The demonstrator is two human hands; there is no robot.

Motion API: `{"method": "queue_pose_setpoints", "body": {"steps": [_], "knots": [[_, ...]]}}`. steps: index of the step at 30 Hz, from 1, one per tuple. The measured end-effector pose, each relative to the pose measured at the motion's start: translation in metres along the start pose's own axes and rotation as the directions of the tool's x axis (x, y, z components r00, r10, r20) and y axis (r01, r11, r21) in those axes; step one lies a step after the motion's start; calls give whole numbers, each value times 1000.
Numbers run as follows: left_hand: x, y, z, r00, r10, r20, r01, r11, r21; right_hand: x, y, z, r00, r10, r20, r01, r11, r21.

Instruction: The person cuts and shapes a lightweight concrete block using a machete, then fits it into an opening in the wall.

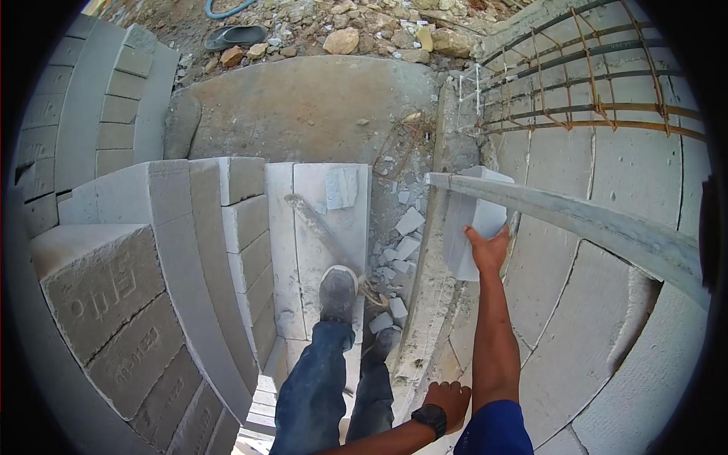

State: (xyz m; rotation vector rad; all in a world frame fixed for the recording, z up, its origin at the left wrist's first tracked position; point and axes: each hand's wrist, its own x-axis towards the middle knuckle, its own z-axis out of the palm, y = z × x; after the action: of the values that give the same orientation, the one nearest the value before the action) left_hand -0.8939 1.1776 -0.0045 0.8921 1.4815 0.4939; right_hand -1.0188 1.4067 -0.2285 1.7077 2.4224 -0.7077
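My right hand [489,249] grips the near end of a light grey concrete block [464,235], thumb on its left side. The block sits against the wall on the right, partly under a long grey bar [569,208] that slants across it. My left hand [449,403], a dark watch on its wrist, is low in the view beside my right forearm. Its fingers are curled in, and whatever they may hold is hidden. Near my foot, a dusty handsaw [322,233] lies on a pale block slab [282,250], beside a small block offcut [341,187].
Stacked blocks [114,296] rise on the left. Broken block pieces [406,246] litter the gap beside my feet. A rusty rebar cage [584,76] leans at the upper right. Rubble [341,42] and a loose shoe [235,36] lie beyond the concrete slab [303,106].
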Motion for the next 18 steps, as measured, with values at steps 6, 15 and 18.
{"method": "queue_pose_setpoints", "body": {"steps": [6, 15, 18], "knots": [[-9, -4, -14, 1000, 5, 12, -5, 999, -51, 13, 17, 30, 997, -5, 78, 2, 999, 33], [-12, -5, -15, 1000, -17, -12, 16, 996, -91, 5, 60, 45, 990, -63, 122, 49, 992, 115], [-11, -4, -12, 1000, -5, 11, 6, 997, -73, -6, 64, 43, 992, -52, 112, 43, 996, 83]]}}
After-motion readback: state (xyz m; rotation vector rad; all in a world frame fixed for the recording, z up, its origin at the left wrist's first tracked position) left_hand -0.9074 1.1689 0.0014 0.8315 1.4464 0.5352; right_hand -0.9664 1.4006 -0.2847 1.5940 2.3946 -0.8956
